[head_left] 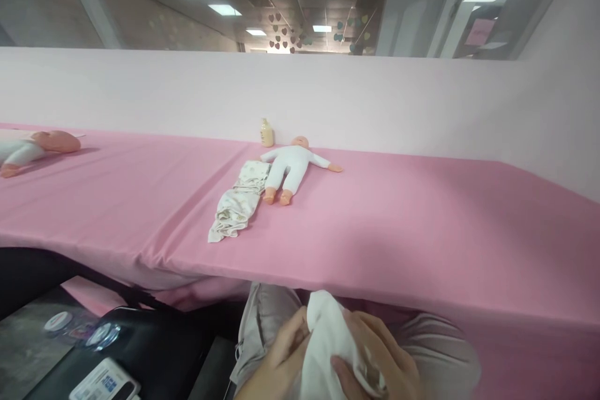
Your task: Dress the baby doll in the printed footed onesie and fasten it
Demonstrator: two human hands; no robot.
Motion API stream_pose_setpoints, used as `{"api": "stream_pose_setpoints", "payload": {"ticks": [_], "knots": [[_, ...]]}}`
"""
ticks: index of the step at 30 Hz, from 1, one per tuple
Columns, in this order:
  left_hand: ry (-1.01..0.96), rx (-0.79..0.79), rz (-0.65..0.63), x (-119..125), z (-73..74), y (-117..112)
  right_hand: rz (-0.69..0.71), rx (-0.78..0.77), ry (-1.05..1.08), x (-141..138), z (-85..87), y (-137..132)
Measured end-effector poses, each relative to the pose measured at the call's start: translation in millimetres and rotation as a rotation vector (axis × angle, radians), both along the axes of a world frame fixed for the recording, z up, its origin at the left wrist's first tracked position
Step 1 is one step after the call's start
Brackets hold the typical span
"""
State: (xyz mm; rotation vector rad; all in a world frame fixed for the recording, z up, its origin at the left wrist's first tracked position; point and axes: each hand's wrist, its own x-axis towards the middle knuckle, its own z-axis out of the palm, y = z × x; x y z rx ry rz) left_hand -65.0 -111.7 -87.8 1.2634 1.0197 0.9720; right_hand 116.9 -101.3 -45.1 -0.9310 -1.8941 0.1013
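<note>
Above my lap, both hands hold a bunched white cloth [323,337]. My left hand [285,350] grips its left side, fingers curled in. My right hand [382,350] is wrapped round the right side, with the thumb pressed across the front. Whether the cloth is a garment or a plain piece I cannot tell. Beyond my knees, a baby doll [290,165] in a white bodysuit lies on its back on the pink-covered table [398,219], arms spread. Beside its legs lie crumpled, patterned off-white cloths [237,206].
A pale yellow bottle [267,133] stands by the white wall [187,94] behind the doll. Another doll [51,142] lies at the far left. Left of my legs is a black chair seat [164,344] bearing a white device [105,381] and clear bottles [104,336].
</note>
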Motion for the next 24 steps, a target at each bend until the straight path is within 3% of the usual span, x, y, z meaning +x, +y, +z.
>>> {"api": "stream_pose_setpoints", "payload": {"ticks": [4,8,11,13,18,24], "knots": [[0.155,0.137,0.037,1,8.3,1,0.206,-0.148,-0.207,1,-19.4,13],[0.390,0.237,0.088,-3,1.3,-4,0.198,-0.185,-0.278,2,-28.6,14],[0.504,0.206,0.016,-3,5.1,-7,0.126,-0.139,-0.234,6,-24.3,13],[0.507,0.199,-0.082,1,12.0,-7,0.104,-0.130,-0.172,7,-19.5,14],[0.271,0.293,-0.327,15,24.4,1,0.441,-0.136,0.041,5,-20.4,18],[0.414,0.352,-0.173,-1,29.2,6,0.469,-0.218,0.073,8,-40.9,14]]}}
